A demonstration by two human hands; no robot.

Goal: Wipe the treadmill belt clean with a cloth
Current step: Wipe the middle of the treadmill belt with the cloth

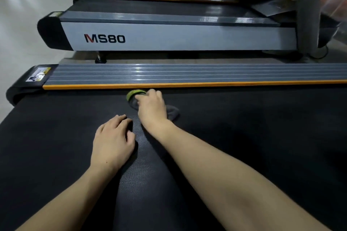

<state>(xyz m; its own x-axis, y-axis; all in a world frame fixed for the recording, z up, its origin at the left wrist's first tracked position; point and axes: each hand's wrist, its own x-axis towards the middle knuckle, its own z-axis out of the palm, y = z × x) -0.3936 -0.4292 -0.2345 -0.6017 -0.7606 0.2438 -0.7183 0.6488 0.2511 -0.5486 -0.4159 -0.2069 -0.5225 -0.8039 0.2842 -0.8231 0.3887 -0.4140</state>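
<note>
The black textured treadmill belt [244, 127] fills the lower half of the head view. A small grey cloth with a green edge [173, 112] lies on the belt near its far side. My right hand [152, 108] presses down on the cloth, fingers curled over its green part close to the orange strip. My left hand [112, 140] rests flat on the belt nearer to me, fingers slightly apart, holding nothing. Most of the cloth is hidden under the right hand.
A grey ribbed side rail [187, 73] with an orange strip [187, 84] borders the belt's far edge. Beyond it stand other treadmills, the nearest marked MS80 [105, 38], with a grey upright post [308, 15] at right. Pale floor [22, 5] lies at left.
</note>
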